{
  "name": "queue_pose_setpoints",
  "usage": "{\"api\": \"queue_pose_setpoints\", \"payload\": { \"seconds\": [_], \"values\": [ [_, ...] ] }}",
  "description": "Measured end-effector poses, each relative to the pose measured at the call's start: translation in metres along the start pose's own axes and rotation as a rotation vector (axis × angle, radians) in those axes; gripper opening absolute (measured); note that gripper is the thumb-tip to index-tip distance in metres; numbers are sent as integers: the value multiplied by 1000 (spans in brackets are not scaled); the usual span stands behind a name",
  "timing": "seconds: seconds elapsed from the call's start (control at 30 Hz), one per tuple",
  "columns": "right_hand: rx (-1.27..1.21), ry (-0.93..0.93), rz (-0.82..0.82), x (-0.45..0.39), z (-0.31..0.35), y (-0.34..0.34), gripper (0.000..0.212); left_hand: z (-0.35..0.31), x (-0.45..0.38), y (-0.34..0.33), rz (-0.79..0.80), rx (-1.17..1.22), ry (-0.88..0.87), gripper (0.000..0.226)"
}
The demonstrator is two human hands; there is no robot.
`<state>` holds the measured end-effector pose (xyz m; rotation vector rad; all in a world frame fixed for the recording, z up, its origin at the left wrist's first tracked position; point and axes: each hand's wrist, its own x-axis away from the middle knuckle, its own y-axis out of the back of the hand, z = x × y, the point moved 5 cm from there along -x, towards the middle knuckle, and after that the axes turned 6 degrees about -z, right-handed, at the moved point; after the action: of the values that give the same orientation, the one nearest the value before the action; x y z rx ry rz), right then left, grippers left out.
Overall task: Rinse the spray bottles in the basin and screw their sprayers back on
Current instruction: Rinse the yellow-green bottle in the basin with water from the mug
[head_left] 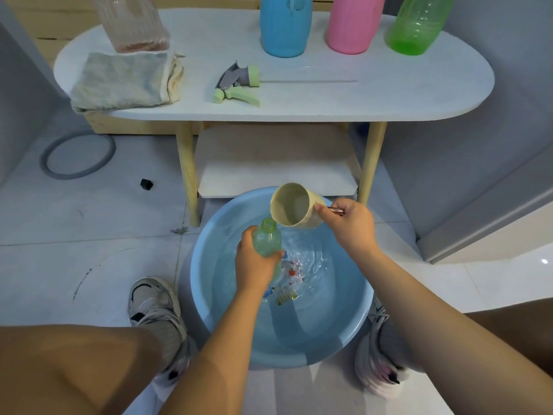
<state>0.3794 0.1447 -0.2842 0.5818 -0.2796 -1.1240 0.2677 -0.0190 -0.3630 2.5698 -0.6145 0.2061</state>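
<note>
My left hand (254, 266) grips a small green bottle (267, 239) with no sprayer, held upright over the blue basin (206, 298) of water on the floor. My right hand (351, 226) holds the handle of a cream cup (294, 206), tipped with its rim just above the bottle's open neck. On the white table (389, 91) lie a green sprayer (236, 95) and a grey-and-green sprayer (239, 76). At the table's back stand a blue bottle (284, 25), a pink bottle (353, 23), a green bottle (417, 25) and a clear ribbed bottle (131, 22).
A folded towel (125, 80) lies at the table's left end. The table's wooden legs (188, 172) and low shelf (278, 166) stand just behind the basin. My shoes (155, 310) flank the basin. A grey ring (77, 155) and a small black object (146, 184) lie on the floor.
</note>
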Motion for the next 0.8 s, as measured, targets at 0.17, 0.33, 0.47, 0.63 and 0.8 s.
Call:
{"api": "queue_pose_setpoints", "payload": {
  "seconds": [0.17, 0.33, 0.47, 0.63, 0.8],
  "values": [
    [20, 44, -5, -1, 2, 1, 43, 0, 0, -1, -10, -11, 2, 69],
    [9, 108, -17, 0, 8, 3, 41, -1, -1, -1, -13, -17, -2, 69],
    [25, 155, -25, -1, 12, 3, 40, 0, 0, -2, 2, -22, -5, 68],
    [33, 197, -32, -1, 17, 4, 41, 1, 0, -1, 1, -12, 4, 67],
    [85, 258, -47, 0, 23, 6, 48, 1, 2, -2, 6, -10, 3, 63]
  ]
}}
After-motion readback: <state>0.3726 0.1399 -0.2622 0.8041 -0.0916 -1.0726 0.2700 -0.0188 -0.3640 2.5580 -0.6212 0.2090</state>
